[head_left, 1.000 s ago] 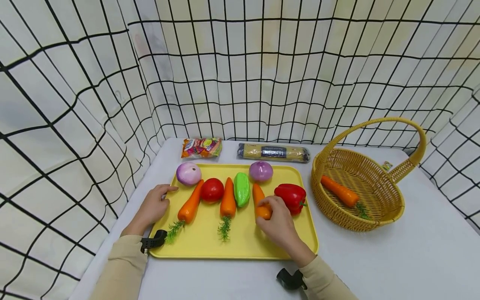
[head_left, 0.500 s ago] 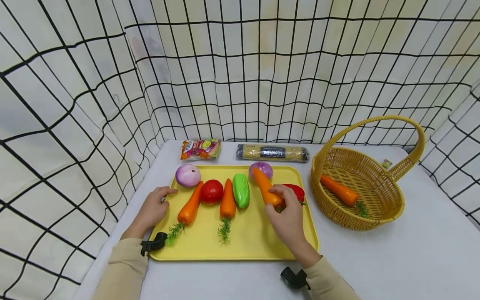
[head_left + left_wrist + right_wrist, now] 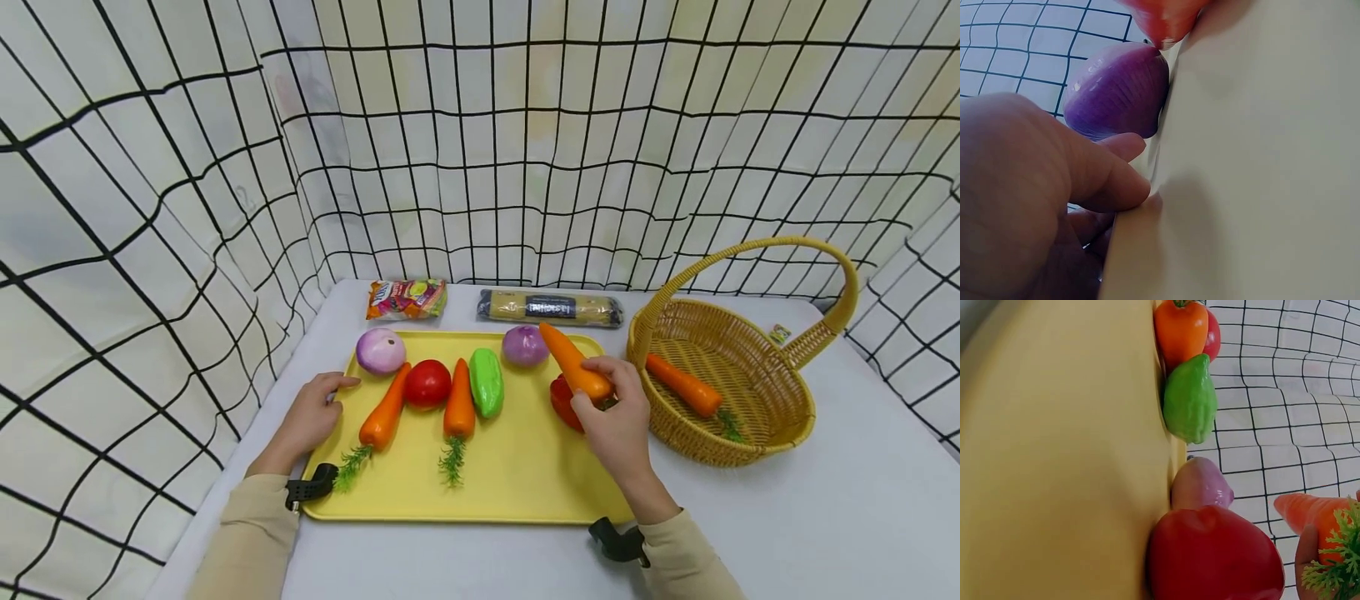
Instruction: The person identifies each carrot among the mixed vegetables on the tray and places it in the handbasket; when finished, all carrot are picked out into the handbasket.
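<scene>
In the head view my right hand (image 3: 618,417) holds a toy carrot (image 3: 573,362) raised over the tray's right side, thumb and fingers at its thick end. The carrot's green top (image 3: 1338,562) shows in the right wrist view. Below it, a red bell pepper (image 3: 562,404) is partly hidden. My left hand (image 3: 309,417) grips the left rim of the yellow tray (image 3: 525,492); in the left wrist view the thumb (image 3: 1129,187) lies on the rim and other fingers are outside it. Two carrots (image 3: 382,412), a tomato (image 3: 427,384), a green vegetable (image 3: 487,383) and two purple onions (image 3: 381,351) lie on the tray.
A wicker basket (image 3: 750,446) with a tall arched handle stands right of the tray, with one carrot (image 3: 686,387) inside. Behind the tray lie a colourful snack bag (image 3: 407,299) and a long clear-wrapped pack (image 3: 551,307). Black netting (image 3: 487,158) surrounds the table.
My right hand has lifted the carrot off the tray and carried it to the right, over the bell pepper. My left hand has stayed at the tray's rim.
</scene>
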Demonstrator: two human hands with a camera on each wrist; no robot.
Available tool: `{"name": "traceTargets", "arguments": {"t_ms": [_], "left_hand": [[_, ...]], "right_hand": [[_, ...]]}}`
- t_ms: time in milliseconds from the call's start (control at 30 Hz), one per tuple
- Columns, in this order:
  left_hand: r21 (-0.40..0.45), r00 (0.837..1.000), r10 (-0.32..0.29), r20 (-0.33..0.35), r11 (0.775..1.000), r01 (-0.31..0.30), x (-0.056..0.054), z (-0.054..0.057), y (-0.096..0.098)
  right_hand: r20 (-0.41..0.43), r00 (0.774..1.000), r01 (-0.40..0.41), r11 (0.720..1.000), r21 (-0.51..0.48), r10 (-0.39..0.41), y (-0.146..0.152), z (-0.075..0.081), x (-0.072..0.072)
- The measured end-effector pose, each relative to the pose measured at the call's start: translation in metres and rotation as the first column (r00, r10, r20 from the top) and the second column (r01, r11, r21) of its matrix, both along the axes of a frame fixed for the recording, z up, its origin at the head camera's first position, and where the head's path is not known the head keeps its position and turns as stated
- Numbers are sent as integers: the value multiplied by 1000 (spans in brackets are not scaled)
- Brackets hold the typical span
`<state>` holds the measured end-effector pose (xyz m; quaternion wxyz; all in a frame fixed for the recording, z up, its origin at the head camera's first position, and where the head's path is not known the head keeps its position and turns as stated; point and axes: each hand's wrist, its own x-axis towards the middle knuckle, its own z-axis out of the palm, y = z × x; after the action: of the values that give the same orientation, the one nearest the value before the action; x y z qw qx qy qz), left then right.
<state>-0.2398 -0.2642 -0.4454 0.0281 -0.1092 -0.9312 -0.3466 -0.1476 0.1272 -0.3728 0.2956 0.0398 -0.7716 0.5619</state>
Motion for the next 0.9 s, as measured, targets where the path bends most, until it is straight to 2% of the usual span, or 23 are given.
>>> {"name": "traceTargets", "arguments": {"t_ms": [167, 433, 700, 800, 900], "left_hand": [[-4, 1000, -9, -16, 1000, 9, 0, -1, 2], [-20, 999, -17, -43, 1000, 16, -2, 3, 5], [-15, 1000, 1, -28, 1000, -1, 0, 2, 1], [-6, 1000, 6, -31, 1000, -6, 1, 0, 0], [-6, 999, 13, -34, 1000, -14, 2, -1, 0]], "right_hand": [[-39, 999, -28, 999, -42, 26, 9, -3, 2], [-161, 987, 5, 999, -51, -13, 37, -12, -2], [-209, 975, 28, 978, -208, -72, 74, -32, -12], [-232, 972, -9, 970, -241, -49, 84, -30, -11], [-211, 977, -67, 968, -241, 15, 92, -30, -9]]}}
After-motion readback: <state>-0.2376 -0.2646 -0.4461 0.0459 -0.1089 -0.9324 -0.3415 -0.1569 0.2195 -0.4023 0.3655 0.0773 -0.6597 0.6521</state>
